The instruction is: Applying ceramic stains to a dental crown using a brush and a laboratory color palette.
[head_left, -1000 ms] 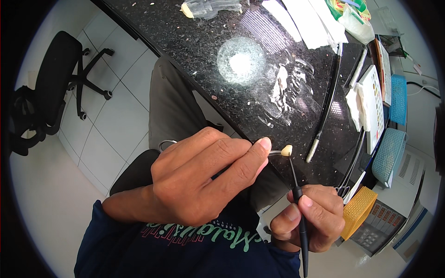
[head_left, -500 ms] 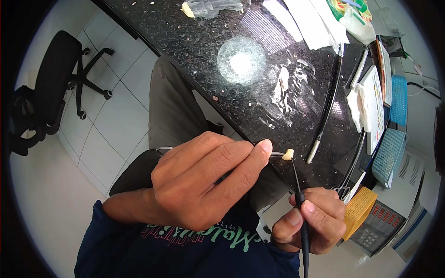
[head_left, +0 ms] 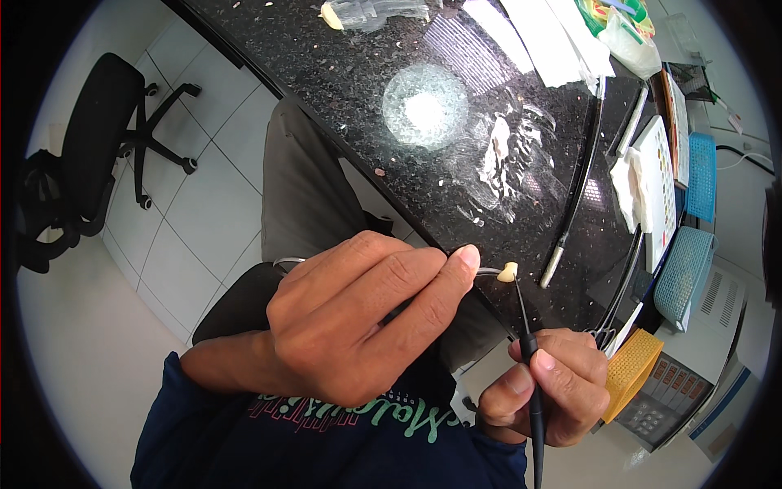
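Note:
My left hand (head_left: pixel 371 314) is closed around a slim pair of metal forceps (head_left: pixel 489 270); a rounded end shows behind the knuckles and a curved tip past the fingertips. A small cream tooth crown (head_left: pixel 508 271) sits at that tip, above the worktop's near edge. In my right hand (head_left: pixel 554 387) is a thin black-handled tool (head_left: pixel 536 420), gripped like a pen. Its fine dark point meets the crown's right side; whether it is a brush or a probe I cannot tell. The fingers of my left hand hide most of the forceps.
The speckled black worktop (head_left: pixel 342 90) carries a smear of white paste (head_left: pixel 498 151), a round glassy disc (head_left: pixel 424 106) and a black hose (head_left: pixel 580 183) with a metal end. Paper sheets (head_left: pixel 562 41) lie farther back. Blue baskets (head_left: pixel 683 273) and a yellow basket (head_left: pixel 631 375) stand at the right.
Hardly anything differs. The crown and the black-handled tool have shifted very slightly to the right, the tool's point still at the crown.

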The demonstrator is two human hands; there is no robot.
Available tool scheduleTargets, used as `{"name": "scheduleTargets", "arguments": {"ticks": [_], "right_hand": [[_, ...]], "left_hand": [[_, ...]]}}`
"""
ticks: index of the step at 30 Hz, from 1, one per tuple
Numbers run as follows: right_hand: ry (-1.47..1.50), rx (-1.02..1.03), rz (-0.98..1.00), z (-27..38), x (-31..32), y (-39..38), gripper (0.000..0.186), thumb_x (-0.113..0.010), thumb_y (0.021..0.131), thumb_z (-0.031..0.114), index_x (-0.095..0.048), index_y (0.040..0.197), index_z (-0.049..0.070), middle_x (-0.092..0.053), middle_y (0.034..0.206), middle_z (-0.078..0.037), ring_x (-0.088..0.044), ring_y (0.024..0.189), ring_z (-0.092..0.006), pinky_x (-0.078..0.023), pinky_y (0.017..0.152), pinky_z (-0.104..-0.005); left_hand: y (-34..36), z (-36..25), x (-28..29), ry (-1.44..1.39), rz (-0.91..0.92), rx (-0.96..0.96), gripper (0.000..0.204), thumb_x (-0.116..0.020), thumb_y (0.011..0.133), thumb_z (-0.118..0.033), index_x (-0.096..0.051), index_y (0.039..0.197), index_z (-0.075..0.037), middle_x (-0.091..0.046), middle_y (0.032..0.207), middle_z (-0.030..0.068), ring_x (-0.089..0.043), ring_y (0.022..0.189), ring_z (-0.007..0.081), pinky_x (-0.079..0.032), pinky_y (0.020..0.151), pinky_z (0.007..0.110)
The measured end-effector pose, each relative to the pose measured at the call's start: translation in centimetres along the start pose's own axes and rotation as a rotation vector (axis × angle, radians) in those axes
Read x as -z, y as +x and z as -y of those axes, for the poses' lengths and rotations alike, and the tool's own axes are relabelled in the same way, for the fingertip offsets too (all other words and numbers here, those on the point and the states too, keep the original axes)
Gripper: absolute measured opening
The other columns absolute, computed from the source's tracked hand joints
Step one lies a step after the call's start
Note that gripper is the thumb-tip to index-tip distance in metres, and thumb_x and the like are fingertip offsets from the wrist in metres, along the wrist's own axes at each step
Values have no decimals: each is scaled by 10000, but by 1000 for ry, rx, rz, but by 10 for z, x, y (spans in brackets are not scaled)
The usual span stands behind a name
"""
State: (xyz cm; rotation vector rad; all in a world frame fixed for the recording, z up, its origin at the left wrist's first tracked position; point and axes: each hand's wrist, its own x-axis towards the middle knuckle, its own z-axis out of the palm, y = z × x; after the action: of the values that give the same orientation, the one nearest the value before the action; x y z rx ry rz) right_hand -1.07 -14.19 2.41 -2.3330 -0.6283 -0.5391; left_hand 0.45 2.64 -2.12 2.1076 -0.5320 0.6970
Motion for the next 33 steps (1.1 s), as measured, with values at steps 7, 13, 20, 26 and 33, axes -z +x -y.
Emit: {"name": "scheduleTargets", "arguments": {"ticks": [7, 13, 20, 26, 33], "right_hand": [[55, 14, 23, -3, 1, 0, 164, -569, 855, 116, -455, 961, 64, -524, 714, -69, -509, 551, -144, -398, 510, -246], [161, 66, -17, -9, -3, 1, 210, -646, 746, 51, -516, 912, 43, -534, 677, -59, -530, 514, -142, -451, 457, -239], [233, 137, -103, -16, -5, 4, 220, -704, 688, 20, -590, 876, 12, -554, 628, -52, -556, 463, -136, -506, 393, -231], [337, 93, -121, -13, 3, 6, 259, -697, 646, -11, -585, 878, 14, -563, 643, -60, -565, 479, -152, -496, 427, -246], [307, -161, -317, -36, 41, 9, 186, -626, 818, 24, -587, 993, -23, -565, 800, -131, -584, 590, -138, -479, 498, -209]], "left_hand": [[0, 1, 0, 4, -17, -12, 361, -747, 592, 56, -666, 944, 68, -644, 770, 111, -598, 585, 179, -465, 469, 219], [-1, 0, 2, 1, -22, 9, 334, -745, 596, 56, -678, 923, 57, -635, 741, 105, -593, 574, 178, -454, 458, 225], [5, -5, -2, 17, -27, 73, 298, -755, 613, 29, -694, 904, 15, -629, 703, 77, -582, 548, 170, -434, 446, 235], [9, -5, 2, -31, -27, 86, 257, -751, 627, 36, -693, 876, 11, -630, 683, 80, -583, 547, 174, -430, 451, 231], [12, -6, 4, -200, 40, 257, 185, -699, 668, 93, -674, 844, 41, -673, 755, 124, -615, 611, 185, -459, 550, 249]]}}
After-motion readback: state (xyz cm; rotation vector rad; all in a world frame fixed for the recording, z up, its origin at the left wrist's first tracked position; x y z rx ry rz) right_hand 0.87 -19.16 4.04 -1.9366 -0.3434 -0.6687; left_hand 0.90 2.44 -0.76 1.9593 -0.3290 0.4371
